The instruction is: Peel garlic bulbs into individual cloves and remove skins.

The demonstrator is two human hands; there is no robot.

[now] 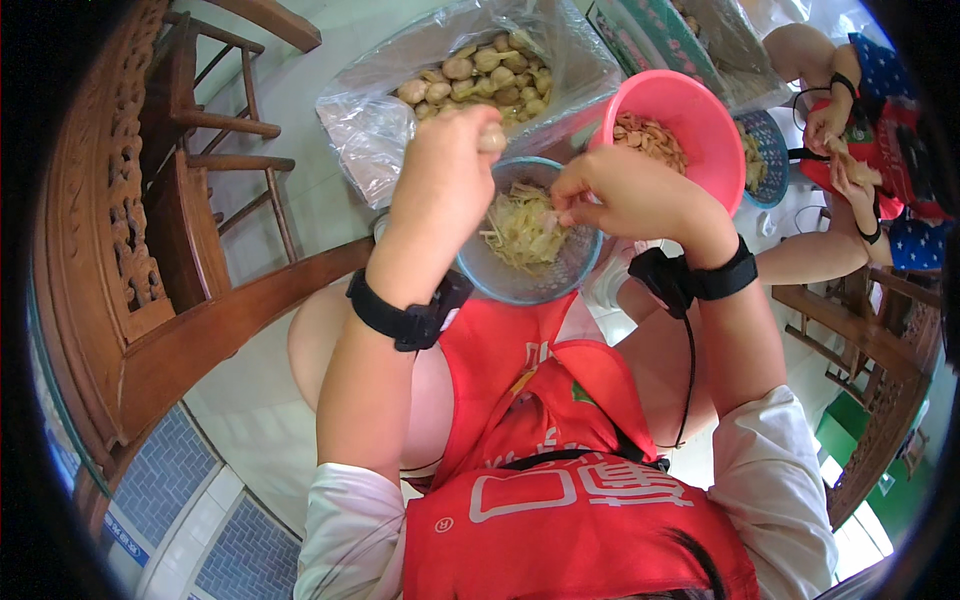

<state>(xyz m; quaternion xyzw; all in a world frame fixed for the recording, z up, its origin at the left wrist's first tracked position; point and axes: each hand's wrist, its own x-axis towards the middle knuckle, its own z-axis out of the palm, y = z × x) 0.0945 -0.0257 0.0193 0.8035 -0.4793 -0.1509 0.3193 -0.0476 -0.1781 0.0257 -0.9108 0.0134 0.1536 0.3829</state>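
My left hand (454, 161) is closed around a pale garlic bulb (493, 139), above the near edge of a plastic-lined box (349, 135) of garlic bulbs (502, 71). My right hand (611, 191) has its fingertips pinched over a blue-rimmed colander (529, 296), with a small pale scrap (555, 220) at them; whether it grips the scrap is unclear. Pale yellowish peelings (525, 232) lie in the colander, between my knees. Behind my right hand stands a pink plastic basin (712, 142) holding peeled-looking cloves (649, 139).
A second lined box (667, 45) stands beyond the basin. At the right sits another person (862, 127), hands at some garlic, near a blue basket (776, 180). Carved wooden furniture (172, 322) curves along my left, with a wooden stool (247, 124) by it.
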